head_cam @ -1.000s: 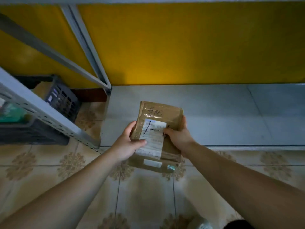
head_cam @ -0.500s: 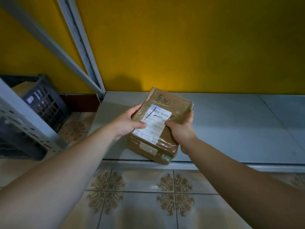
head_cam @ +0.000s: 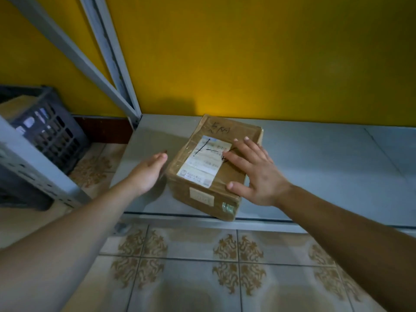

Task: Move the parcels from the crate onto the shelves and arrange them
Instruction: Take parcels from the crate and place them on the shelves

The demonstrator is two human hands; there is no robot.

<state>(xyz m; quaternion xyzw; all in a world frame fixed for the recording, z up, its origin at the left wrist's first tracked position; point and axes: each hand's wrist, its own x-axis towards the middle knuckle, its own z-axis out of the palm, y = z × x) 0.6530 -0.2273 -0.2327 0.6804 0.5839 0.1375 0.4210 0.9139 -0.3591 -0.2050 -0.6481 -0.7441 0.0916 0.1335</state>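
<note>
Both your forearms are reaching out over the patterned floor tiles (head_cam: 191, 266) toward the bottom shelf (head_cam: 315, 172). Your left grip (head_cam: 147, 174) is standing edge-on with straight fingers held together, wide open and holding nothing, just beside the parcel's left side; whether it is touching, I cannot tell. Your right grip (head_cam: 256, 174) is lying palm-down with fingers spread, flat on the right part of the parcel's top, curling round nothing.

The parcel (head_cam: 209, 172) is lying flat on the shelf with its label facing up. Its long axis is running away from you toward the yellow wall (head_cam: 247, 52), slanting right at the far end, and its near corner is reaching the shelf's front lip. Half a second ago you were clasping it by both sides, tilted above the shelf; now it is lying down and released. The dark crate (head_cam: 51, 136) is sitting off to the left.
</note>
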